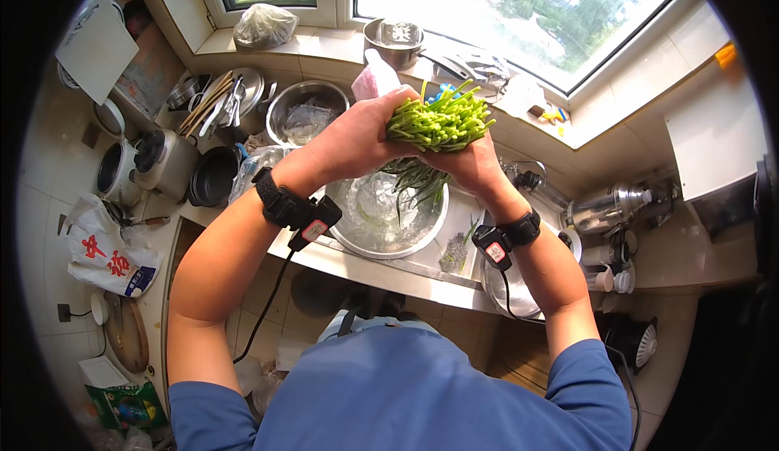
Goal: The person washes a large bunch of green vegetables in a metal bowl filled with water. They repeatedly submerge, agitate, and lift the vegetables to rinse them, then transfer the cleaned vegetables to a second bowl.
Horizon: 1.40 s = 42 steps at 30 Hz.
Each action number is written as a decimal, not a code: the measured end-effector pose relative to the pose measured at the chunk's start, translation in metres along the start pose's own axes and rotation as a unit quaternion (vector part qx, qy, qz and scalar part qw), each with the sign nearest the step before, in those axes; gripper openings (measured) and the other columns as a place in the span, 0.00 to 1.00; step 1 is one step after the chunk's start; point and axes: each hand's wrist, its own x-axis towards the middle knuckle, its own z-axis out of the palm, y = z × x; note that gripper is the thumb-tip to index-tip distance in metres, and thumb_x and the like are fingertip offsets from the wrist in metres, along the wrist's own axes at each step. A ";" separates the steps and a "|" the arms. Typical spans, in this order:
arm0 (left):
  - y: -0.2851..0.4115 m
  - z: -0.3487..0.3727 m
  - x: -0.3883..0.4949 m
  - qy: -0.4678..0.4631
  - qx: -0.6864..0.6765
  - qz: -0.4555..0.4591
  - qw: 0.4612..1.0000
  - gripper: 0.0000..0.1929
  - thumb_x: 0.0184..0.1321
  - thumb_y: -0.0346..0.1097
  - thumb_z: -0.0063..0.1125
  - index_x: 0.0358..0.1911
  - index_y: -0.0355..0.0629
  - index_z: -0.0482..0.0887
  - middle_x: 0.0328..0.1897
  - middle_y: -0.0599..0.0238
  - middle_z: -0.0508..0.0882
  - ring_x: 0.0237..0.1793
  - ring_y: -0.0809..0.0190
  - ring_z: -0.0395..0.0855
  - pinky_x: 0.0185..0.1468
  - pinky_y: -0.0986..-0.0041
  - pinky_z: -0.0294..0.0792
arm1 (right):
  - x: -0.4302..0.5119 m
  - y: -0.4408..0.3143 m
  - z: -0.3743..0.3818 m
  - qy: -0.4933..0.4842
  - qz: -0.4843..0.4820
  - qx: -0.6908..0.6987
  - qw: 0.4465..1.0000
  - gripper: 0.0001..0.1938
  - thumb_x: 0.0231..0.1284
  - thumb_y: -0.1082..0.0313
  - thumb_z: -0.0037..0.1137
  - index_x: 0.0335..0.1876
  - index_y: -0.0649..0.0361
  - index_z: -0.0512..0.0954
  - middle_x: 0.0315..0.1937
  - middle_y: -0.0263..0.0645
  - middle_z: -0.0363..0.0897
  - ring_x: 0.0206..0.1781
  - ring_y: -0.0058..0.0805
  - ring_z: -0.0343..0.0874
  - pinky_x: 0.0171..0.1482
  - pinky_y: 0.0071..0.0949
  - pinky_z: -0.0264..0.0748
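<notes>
A thick bundle of green vegetable stems (441,119) is held up over the sink, its pale cut ends facing me. Darker, thin leaf ends (420,180) hang below it. My left hand (362,125) grips the bundle from the left, with the thumb along its upper side. From the right and below, my right hand (465,162) clasps it too; most of those fingers are hidden. Beneath my hands a large metal basin (389,247) holds what looks like water, with a few green bits in it. A dark mesh piece (453,253) with green scraps lies beside the basin.
A steel bowl (341,89) stands behind my left forearm, near a dark pot (214,174) and a rice cooker (164,165). A saucepan (395,37) is on the windowsill. To the right are a metal kettle (608,207) and a metal bowl (508,290). Cables hang from both wrist devices.
</notes>
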 end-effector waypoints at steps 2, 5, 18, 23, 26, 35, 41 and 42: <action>0.003 0.001 0.001 0.001 -0.009 -0.005 1.000 0.24 0.60 0.34 0.73 0.56 0.42 0.75 0.45 0.52 0.88 0.49 0.50 0.89 0.53 0.64 0.77 | -0.001 -0.002 -0.001 0.008 0.020 0.009 1.000 0.23 0.49 0.64 0.79 0.53 0.58 0.84 0.44 0.38 0.89 0.47 0.29 0.88 0.52 0.32 0.82; -0.001 0.006 -0.001 0.012 -0.008 0.010 1.000 0.23 0.60 0.35 0.73 0.56 0.42 0.75 0.45 0.52 0.88 0.49 0.51 0.89 0.53 0.63 0.76 | -0.001 0.002 -0.001 0.006 -0.015 -0.022 1.000 0.23 0.49 0.63 0.79 0.52 0.57 0.84 0.43 0.40 0.89 0.46 0.31 0.89 0.51 0.33 0.83; -0.080 0.040 -0.025 0.014 -0.044 -0.006 0.999 0.25 0.56 0.30 0.75 0.56 0.42 0.76 0.46 0.51 0.87 0.48 0.49 0.88 0.53 0.64 0.77 | -0.018 0.077 0.027 -0.041 -0.023 -0.073 0.996 0.28 0.47 0.66 0.79 0.56 0.55 0.78 0.49 0.39 0.84 0.49 0.33 0.85 0.55 0.33 0.80; -0.193 0.110 -0.052 0.050 -0.692 -0.300 0.655 0.24 0.58 0.25 0.68 0.59 0.47 0.79 0.54 0.58 0.84 0.59 0.58 0.82 0.70 0.64 0.68 | -0.058 0.203 0.091 -0.052 0.018 0.021 0.998 0.29 0.47 0.70 0.77 0.57 0.56 0.76 0.50 0.44 0.83 0.52 0.39 0.83 0.57 0.37 0.79; -0.257 0.147 -0.095 -0.033 0.040 -0.125 0.991 0.32 0.52 0.23 0.68 0.64 0.49 0.77 0.68 0.57 0.80 0.72 0.50 0.72 0.82 0.53 0.50 | -0.087 0.273 0.141 -0.052 0.096 0.088 0.990 0.28 0.49 0.71 0.76 0.57 0.57 0.75 0.49 0.41 0.83 0.53 0.37 0.83 0.59 0.35 0.79; -0.329 0.200 -0.125 -0.028 -0.034 -0.286 0.957 0.28 0.50 0.19 0.67 0.57 0.44 0.74 0.55 0.52 0.84 0.60 0.39 0.79 0.69 0.56 0.68 | -0.109 0.331 0.162 -0.150 0.207 0.007 0.967 0.27 0.45 0.70 0.76 0.54 0.57 0.75 0.47 0.40 0.83 0.51 0.34 0.84 0.55 0.34 0.79; -0.276 0.158 -0.091 0.032 -0.057 -0.212 0.975 0.26 0.53 0.19 0.66 0.56 0.44 0.75 0.52 0.52 0.85 0.55 0.47 0.85 0.58 0.64 0.74 | -0.075 0.280 0.133 -0.092 0.169 0.025 0.981 0.28 0.44 0.70 0.78 0.53 0.57 0.75 0.43 0.37 0.82 0.47 0.28 0.82 0.53 0.30 0.79; -0.258 0.148 -0.084 0.036 -0.056 -0.208 0.976 0.26 0.53 0.19 0.66 0.56 0.44 0.75 0.52 0.52 0.85 0.55 0.46 0.85 0.59 0.64 0.74 | -0.069 0.265 0.127 -0.065 0.135 0.038 0.988 0.27 0.45 0.68 0.80 0.51 0.57 0.75 0.43 0.35 0.82 0.47 0.25 0.82 0.53 0.29 0.79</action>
